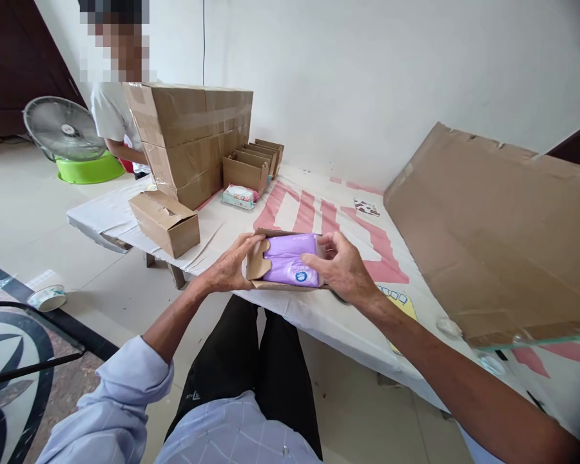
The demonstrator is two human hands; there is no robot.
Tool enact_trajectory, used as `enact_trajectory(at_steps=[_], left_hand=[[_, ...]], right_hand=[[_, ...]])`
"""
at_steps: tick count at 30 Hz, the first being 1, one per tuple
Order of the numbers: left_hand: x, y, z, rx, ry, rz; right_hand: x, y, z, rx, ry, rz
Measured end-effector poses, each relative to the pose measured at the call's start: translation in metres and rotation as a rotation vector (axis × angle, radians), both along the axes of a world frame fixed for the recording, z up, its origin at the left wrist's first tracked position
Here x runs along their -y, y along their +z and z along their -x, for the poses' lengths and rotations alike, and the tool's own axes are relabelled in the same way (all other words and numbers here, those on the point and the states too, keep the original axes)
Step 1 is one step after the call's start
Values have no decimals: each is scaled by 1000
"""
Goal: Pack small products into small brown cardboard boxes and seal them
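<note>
Just in front of my body, at the table's near edge, is a small open cardboard box [258, 284]. A purple soft packet [290, 254] with a round blue-and-white mark lies inside it and takes up most of the opening. My left hand [232, 264] grips the box's left end, thumb along the upper rim, beside a tan inner flap. At the opposite end my right hand [341, 264] is closed, its thumb on the purple packet and its bent fingers at the box's right side. Those fingers partly hide the right end.
A closed cardboard box [164, 222] sits left on the cloth-covered table [222, 248]. Behind it are stacked taped cartons [198, 129], several open boxes [245, 173] and a wipes packet [240, 196]. A large cardboard sheet [493, 232] leans right. Another person [118, 116] stands beyond, near a fan [65, 129].
</note>
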State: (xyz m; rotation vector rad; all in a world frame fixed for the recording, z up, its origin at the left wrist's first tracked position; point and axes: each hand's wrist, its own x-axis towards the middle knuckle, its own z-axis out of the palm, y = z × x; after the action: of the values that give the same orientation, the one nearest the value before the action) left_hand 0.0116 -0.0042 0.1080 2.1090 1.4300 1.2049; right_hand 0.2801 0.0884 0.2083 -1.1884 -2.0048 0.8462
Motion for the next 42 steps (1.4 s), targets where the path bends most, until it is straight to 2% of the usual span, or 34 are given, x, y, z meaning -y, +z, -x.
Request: enact_trajectory(at_steps=[5,8,13,17,21,25,26,27,30,32,34,36,39,42], left_hand=[[-44,-16,40,53,42,18],[-80,-27,64,146,27,56],[-134,-31,82,233,-25,145],[-150,-31,81,227,26,201],[-127,-32,73,211,161,126],[-71,-41,44,251,412,-62],[-54,-46,33,285,400,-73],[-39,-50,20,330,323,-39],[-2,-64,-18,535,-17,160],[11,-71,-38,630,-140,244],[16,-74,-49,692,-147,279],[18,-75,-52,755,-89,295],[21,-72,-49,839,-30,318],[27,-68,-46,862,-38,319]], right_hand=[[-18,13,-34,-413,-73,85],[-17,8,-54,-612,-123,167],[-5,-25,-67,-788,-149,306],[2,-57,-62,-837,-154,397],[6,-86,-56,-867,-169,476],[7,-111,-51,-872,-166,518],[7,-116,-49,-867,-164,524],[8,-122,-46,-861,-164,531],[11,-136,-34,-851,-164,551],[15,-144,-25,-847,-152,557],[21,-151,-18,-832,-127,567],[27,-156,-14,-807,-96,564],[33,-161,-14,-732,-41,471],[35,-163,-17,-630,35,377]])
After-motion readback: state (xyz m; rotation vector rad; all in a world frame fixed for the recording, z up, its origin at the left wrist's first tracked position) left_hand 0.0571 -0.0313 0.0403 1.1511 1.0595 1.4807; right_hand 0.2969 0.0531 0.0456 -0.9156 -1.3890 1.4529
